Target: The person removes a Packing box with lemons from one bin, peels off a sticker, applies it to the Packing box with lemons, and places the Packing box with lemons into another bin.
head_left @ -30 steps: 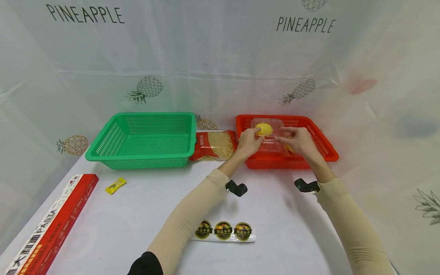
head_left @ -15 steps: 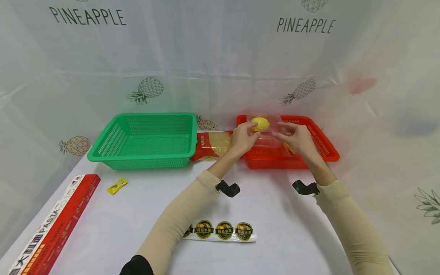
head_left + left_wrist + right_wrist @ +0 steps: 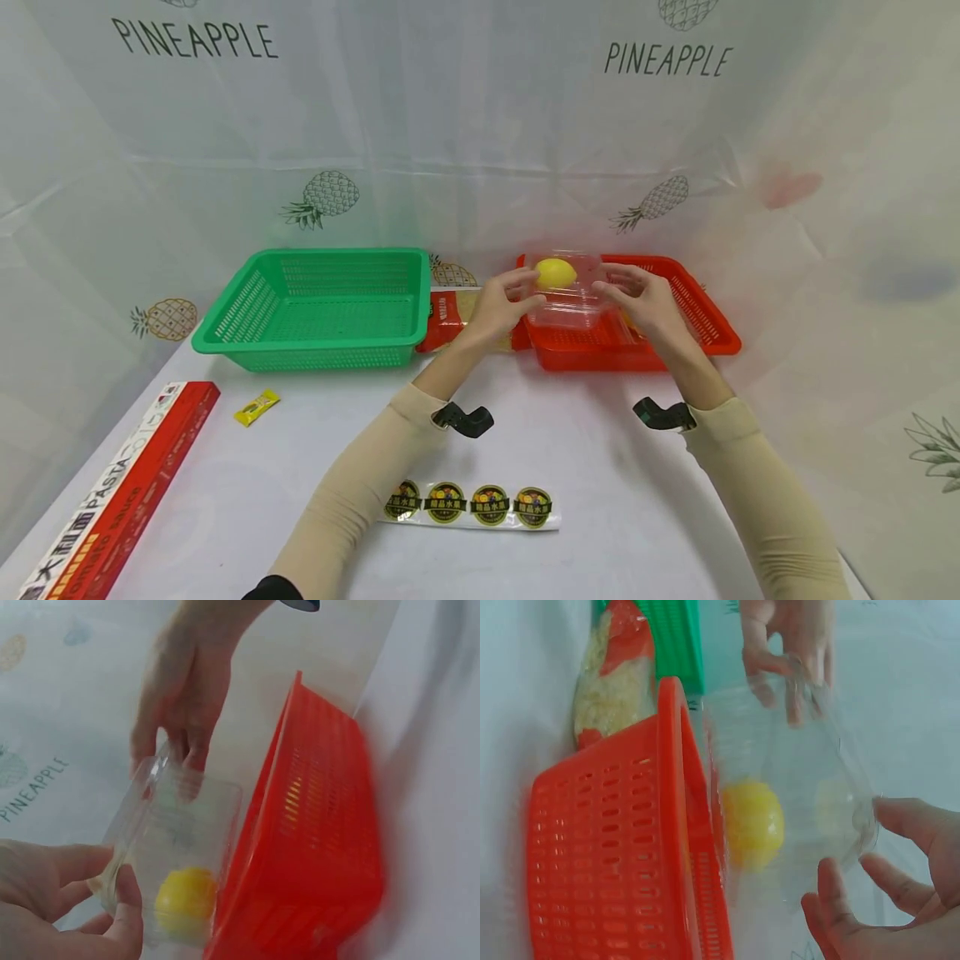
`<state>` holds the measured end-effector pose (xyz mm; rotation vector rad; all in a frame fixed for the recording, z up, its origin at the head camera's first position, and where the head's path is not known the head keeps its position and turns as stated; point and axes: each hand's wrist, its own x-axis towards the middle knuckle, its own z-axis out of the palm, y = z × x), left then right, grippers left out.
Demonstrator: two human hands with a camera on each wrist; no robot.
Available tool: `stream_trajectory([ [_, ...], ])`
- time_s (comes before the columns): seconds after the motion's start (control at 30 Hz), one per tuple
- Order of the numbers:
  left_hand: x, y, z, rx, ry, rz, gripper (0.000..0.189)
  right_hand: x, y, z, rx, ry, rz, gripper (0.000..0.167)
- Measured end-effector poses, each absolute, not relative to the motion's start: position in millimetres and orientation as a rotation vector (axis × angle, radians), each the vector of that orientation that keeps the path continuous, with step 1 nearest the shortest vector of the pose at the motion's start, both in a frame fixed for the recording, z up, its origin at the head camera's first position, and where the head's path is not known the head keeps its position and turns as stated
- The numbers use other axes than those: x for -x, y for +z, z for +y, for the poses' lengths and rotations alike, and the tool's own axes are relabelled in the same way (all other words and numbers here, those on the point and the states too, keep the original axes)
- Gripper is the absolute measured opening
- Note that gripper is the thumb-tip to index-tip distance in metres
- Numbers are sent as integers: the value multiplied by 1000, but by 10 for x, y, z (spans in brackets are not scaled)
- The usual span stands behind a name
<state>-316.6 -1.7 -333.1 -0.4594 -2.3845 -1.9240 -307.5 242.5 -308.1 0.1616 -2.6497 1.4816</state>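
Note:
A clear plastic clamshell box point(image 3: 566, 315) is held between both hands over the left part of the red basket point(image 3: 600, 362). Inside it lies a yellow lemon point(image 3: 556, 273), also plain in the left wrist view point(image 3: 185, 901). My left hand point(image 3: 497, 307) grips the box's left edge between thumb and fingers. At the opposite edge, my right hand point(image 3: 649, 302) pinches the plastic, its thumb and fingertips spread along the rim in the right wrist view. The box looks closed and hangs close over the basket's rim.
To the left stands a green basket point(image 3: 307, 360). A red-and-clear bag of pasta point(image 3: 444, 321) lies between the baskets, partly behind my left hand. A yellow packet point(image 3: 257, 407), a long red PASTA box point(image 3: 131, 500) and a strip of round stickers point(image 3: 490, 505) lie on the white table.
Both hands have carried the clear box with the lemon leftward and slightly up; my left hand shifted most and now covers more of the pasta bag. More of the sticker strip shows.

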Motion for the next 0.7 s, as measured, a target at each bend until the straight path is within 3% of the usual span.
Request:
stream_trajectory([
  [0.7, 2808, -3392, -764, 770, -2005, -2385, 40, 3141, -3148, 2351, -228, 1863, -2637, 67],
])
